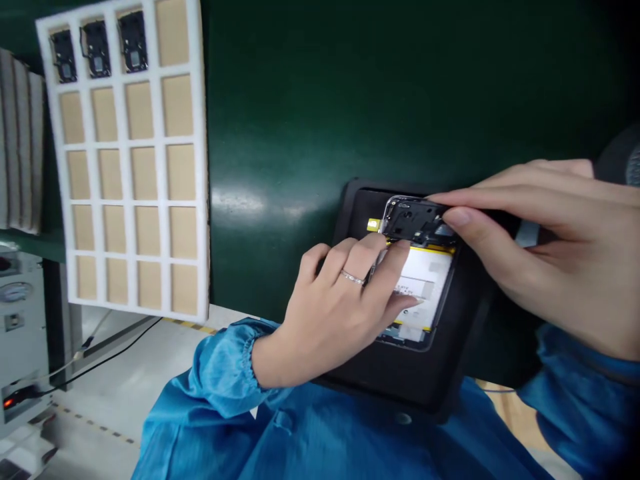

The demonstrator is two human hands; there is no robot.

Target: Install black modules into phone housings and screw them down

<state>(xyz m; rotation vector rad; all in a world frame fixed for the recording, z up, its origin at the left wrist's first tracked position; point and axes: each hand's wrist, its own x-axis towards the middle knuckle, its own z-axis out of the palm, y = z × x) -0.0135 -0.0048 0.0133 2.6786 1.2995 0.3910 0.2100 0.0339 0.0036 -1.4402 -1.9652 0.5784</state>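
An opened phone [425, 280] with a white battery lies in a black fixture [420, 380] on the dark green bench. My left hand [335, 307], a ring on one finger, rests on the phone's left side with curled fingers steadying it. My right hand [550, 247] reaches in from the right. Its thumb and forefinger pinch a small black component [413, 220] at the top of the phone.
A white foam tray [130, 160] with many cells stands at the left; three black parts [97, 48] sit in its top row. Grey machinery [20, 333] and cables are at the lower left, beside the floor.
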